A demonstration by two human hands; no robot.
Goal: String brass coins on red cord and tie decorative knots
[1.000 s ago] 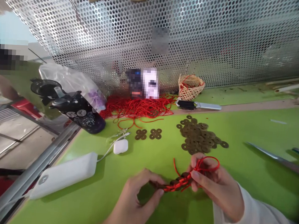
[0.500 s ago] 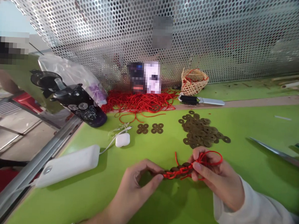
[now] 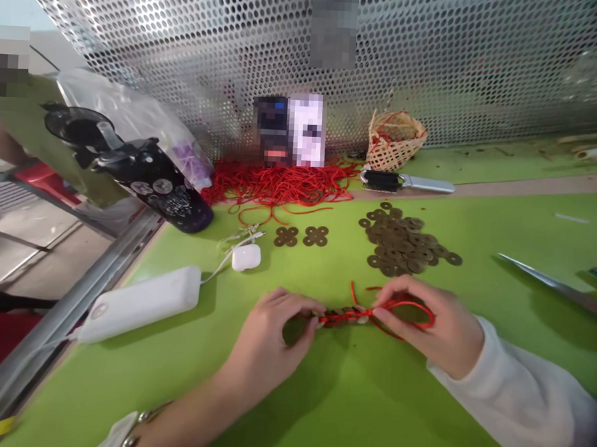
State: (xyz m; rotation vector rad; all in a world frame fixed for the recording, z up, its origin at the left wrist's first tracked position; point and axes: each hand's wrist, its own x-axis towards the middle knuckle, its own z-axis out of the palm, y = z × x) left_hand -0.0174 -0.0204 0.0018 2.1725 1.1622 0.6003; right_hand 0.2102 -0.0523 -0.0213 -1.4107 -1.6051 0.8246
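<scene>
A string of coins (image 3: 342, 316), dark round pieces tied together with red cord, is stretched between my two hands above the green table. My left hand (image 3: 280, 326) pinches its left end between thumb and fingers. At the other end, my right hand (image 3: 426, 323) pinches the red cord (image 3: 419, 304), which forms a loop across the palm side. Loose cord ends stick out above and below the string. Beyond my right hand lies a heap of holed coins (image 3: 402, 241). Two groups of coins, a left one (image 3: 286, 236) and a right one (image 3: 316, 236), lie flat nearby.
A pile of red cords (image 3: 285, 186) lies before the phones (image 3: 306, 130). Around the table are a wicker basket (image 3: 395, 145), hairbrush (image 3: 405, 182), scissors (image 3: 550, 283), white power bank (image 3: 141, 303), earbud case (image 3: 246, 257) and black bottle (image 3: 155, 186). A person (image 3: 38, 130) is at left.
The coin string has turned more level and edge-on. My right hand has shifted its grip along the cord, its fingers now more extended. The whole view has tilted slightly downward.
</scene>
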